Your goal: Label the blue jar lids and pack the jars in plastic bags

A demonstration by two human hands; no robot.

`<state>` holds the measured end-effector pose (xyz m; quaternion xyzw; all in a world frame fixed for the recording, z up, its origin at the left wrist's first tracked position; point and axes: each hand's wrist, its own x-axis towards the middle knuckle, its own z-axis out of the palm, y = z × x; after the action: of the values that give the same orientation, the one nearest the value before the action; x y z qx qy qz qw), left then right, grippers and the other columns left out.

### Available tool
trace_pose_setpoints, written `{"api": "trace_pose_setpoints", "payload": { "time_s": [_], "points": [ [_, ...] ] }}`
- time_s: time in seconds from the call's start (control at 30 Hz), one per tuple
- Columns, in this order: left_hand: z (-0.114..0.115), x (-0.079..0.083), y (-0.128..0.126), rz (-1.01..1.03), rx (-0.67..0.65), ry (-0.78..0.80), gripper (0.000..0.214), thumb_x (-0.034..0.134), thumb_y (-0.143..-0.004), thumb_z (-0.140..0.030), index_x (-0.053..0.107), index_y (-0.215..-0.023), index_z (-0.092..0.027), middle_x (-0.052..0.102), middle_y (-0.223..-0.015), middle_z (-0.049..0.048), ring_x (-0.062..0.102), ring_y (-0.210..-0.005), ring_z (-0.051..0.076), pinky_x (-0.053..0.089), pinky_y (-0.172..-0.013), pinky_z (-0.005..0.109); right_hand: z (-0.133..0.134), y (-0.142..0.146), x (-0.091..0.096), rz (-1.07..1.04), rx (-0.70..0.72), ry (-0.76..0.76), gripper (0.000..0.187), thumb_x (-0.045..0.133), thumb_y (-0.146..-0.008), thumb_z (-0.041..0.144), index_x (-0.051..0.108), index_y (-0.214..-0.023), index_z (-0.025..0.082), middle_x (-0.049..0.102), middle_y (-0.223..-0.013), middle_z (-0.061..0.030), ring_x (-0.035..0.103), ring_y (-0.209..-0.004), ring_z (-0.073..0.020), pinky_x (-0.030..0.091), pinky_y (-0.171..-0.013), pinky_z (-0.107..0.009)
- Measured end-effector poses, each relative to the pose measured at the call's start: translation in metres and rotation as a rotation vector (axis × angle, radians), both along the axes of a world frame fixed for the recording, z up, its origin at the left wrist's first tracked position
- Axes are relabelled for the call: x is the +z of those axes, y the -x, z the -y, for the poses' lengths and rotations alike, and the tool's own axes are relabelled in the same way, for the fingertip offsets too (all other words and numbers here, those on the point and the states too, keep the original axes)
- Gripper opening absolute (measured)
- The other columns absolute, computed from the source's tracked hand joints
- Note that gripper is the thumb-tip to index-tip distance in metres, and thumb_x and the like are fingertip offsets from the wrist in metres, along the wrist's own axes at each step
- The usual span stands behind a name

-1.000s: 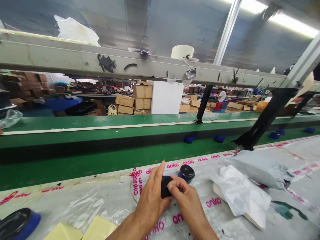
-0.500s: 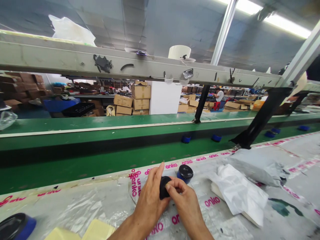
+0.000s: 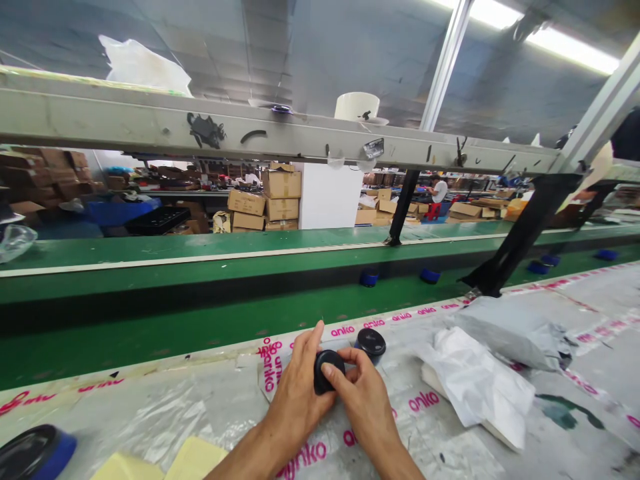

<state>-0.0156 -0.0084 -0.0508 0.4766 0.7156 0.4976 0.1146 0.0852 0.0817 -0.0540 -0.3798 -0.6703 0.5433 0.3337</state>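
Note:
A small round black part (image 3: pixel 327 373), like a cap or disc, is held up between both hands over the plastic-covered bench. My left hand (image 3: pixel 295 383) grips its left edge from behind, with the fingers pointing up. On the right side, my right hand (image 3: pixel 363 390) pinches it, the thumb lying across its front face. Just behind the right fingers stands a round blue piece with a black top (image 3: pixel 371 344). Another of these blue-and-black round pieces (image 3: pixel 37 453) lies at the lower left, cut off by the frame.
Beyond the bench a green conveyor (image 3: pixel 165 333) carries several blue round pieces (image 3: pixel 369 278). Crumpled white plastic bags (image 3: pixel 480 380) lie to the right, pale yellow blocks (image 3: pixel 195 460) at the near left. A metal beam (image 3: pixel 280 137) and black posts (image 3: pixel 525 233) stand over the line.
The black part has turned to show more of its front, with my right thumb now across it. Conveyor pieces appear slightly further left; the view has shifted a little.

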Motion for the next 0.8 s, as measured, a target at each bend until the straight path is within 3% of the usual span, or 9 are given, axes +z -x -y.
{"api": "trace_pose_setpoints", "payload": {
  "time_s": [0.1, 0.17, 0.27, 0.37, 0.5, 0.67, 0.8],
  "points": [
    [0.001, 0.009, 0.006, 0.05, -0.022, 0.004, 0.097, 0.069, -0.067, -0.008, 0.029, -0.152, -0.032, 0.039, -0.149, 0.008, 0.053, -0.127, 0.025, 0.044, -0.111, 0.045, -0.001, -0.002, 0.005, -0.066, 0.023, -0.016, 0.039, 0.063, -0.081, 0.053, 0.071, -0.093, 0.017, 0.07, -0.076, -0.0042, 0.063, -0.071, -0.0223, 0.048, -0.067, -0.031],
    [0.005, 0.021, 0.01, 0.073, -0.043, 0.011, 0.098, 0.074, -0.059, -0.006, 0.037, -0.147, -0.03, 0.037, -0.151, 0.008, 0.046, -0.136, 0.028, 0.036, -0.117, 0.048, -0.001, -0.005, 0.011, -0.095, 0.009, -0.021, 0.044, 0.057, -0.086, 0.058, 0.073, -0.094, 0.018, 0.072, -0.083, -0.0052, 0.062, -0.075, -0.0222, 0.049, -0.07, -0.031],
    [0.014, 0.04, 0.016, 0.13, -0.057, 0.008, 0.062, 0.072, -0.064, -0.01, 0.057, -0.122, -0.027, 0.035, -0.155, 0.0086, 0.035, -0.145, 0.031, 0.023, -0.122, 0.052, 0.002, -0.008, 0.02, -0.149, -0.004, -0.007, 0.045, 0.062, -0.084, 0.059, 0.073, -0.103, 0.02, 0.072, -0.091, -0.0047, 0.06, -0.078, -0.0208, 0.049, -0.073, -0.03],
    [0.023, 0.051, 0.018, 0.253, -0.106, -0.008, 0.028, 0.059, -0.073, -0.009, 0.059, -0.097, -0.023, 0.037, -0.154, 0.0093, 0.036, -0.145, 0.029, 0.025, -0.12, 0.053, 0.006, -0.006, 0.026, -0.246, 0.074, 0.121, 0.049, 0.069, -0.08, 0.059, 0.071, -0.108, 0.019, 0.072, -0.089, -0.0045, 0.056, -0.067, -0.0165, 0.045, -0.061, -0.027],
    [0.029, 0.056, 0.013, 0.329, -0.136, -0.003, 0.03, 0.053, -0.068, -0.005, 0.057, -0.091, -0.024, 0.039, -0.154, 0.0084, 0.029, -0.149, 0.028, 0.028, -0.118, 0.053, 0.007, -0.001, 0.028, -0.304, 0.22, 0.294, 0.053, 0.071, -0.078, 0.061, 0.07, -0.107, 0.016, 0.063, -0.066, 0.0, 0.044, -0.05, -0.0103, 0.033, -0.047, -0.023],
    [0.029, 0.059, 0.002, 0.292, -0.108, 0.027, 0.03, 0.054, -0.066, -0.002, 0.058, -0.086, -0.023, 0.043, -0.15, 0.0082, 0.031, -0.148, 0.027, 0.021, -0.121, 0.05, 0.006, -0.005, 0.026, -0.238, 0.276, 0.276, 0.047, 0.078, -0.07, 0.059, 0.071, -0.085, 0.015, 0.055, -0.059, 0.0029, 0.039, -0.047, -0.0078, 0.028, -0.046, -0.022],
    [0.031, 0.057, -0.002, 0.297, -0.112, -0.014, 0.031, 0.058, -0.065, 0.0, 0.061, -0.087, -0.022, 0.047, -0.146, 0.0097, 0.042, -0.141, 0.026, 0.027, -0.12, 0.046, 0.007, -0.012, 0.023, -0.129, 0.267, 0.237, 0.05, 0.075, -0.068, 0.066, 0.071, -0.081, 0.018, 0.051, -0.059, 0.0031, 0.037, -0.05, -0.0092, 0.028, -0.047, -0.023]
  ]
}}
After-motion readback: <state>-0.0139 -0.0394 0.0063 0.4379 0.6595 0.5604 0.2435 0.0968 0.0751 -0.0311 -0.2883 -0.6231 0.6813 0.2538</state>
